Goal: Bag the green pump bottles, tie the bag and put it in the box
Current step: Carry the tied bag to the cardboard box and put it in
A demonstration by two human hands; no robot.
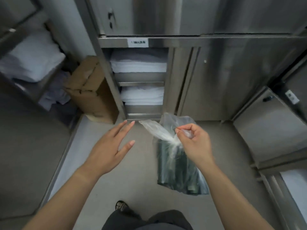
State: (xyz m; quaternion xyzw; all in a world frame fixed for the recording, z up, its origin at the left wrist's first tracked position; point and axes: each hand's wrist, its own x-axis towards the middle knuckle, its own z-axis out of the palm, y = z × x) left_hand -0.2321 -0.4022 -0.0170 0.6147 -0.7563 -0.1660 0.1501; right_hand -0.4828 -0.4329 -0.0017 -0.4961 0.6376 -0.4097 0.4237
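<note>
Head view, items as seen:

Bag (166,130): clear plastic, hanging from your right hand (193,141), neck gathered into a twist; one loose end points toward your left hand (109,150).

Green pump bottles (176,171): dark green, inside the bag, below your right hand and above the floor (132,180); count unclear through the plastic.

Right hand: closed, pinching the bag's neck between thumb and fingers.

Left hand: open, fingers spread, holding nothing, just short of the loose end.

Cardboard box (91,92): beyond your left hand, standing on the floor beside the steel cabinet (216,80).

Folded white towels (139,63): on shelves ahead of both hands.
</note>
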